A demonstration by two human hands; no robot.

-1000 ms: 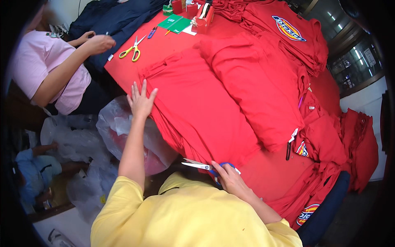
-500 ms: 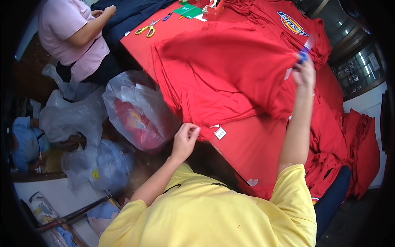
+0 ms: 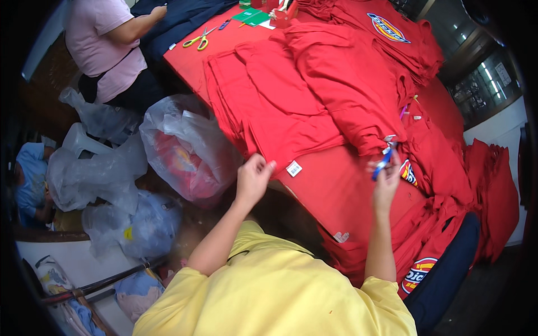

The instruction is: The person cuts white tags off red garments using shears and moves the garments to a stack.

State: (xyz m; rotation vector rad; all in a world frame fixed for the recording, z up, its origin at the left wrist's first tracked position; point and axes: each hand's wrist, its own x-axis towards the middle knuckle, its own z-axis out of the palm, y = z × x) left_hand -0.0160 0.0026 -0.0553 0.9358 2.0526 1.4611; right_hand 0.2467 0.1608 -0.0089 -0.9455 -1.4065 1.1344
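Observation:
Red shirts (image 3: 280, 106) lie layered on a red-covered table, one bunched and folded over toward the right. At their near left corner, my left hand (image 3: 254, 178) is closed with curled fingers close against the cloth; whether it pinches the cloth is hidden. My right hand (image 3: 386, 178) is closed around a small blue hand tool (image 3: 382, 163), its exact kind unclear. The tool's upper end meets the bunched shirt's near end, beside a small white label (image 3: 389, 138). Between my hands, a white barcode tag (image 3: 293, 168) lies at the shirts' near edge.
Yellow-handled scissors (image 3: 200, 39) and a green card (image 3: 253, 17) lie at the table's far side. Left of the table stands a clear plastic bag (image 3: 188, 145) with red cloth inside. A person in pink (image 3: 109, 50) stands far left. More red shirts (image 3: 493, 196) hang at the right.
My right hand has come down and toward me with the blue tool; the raised, spread red cloth now lies bunched on the table. My left hand stays near the same corner.

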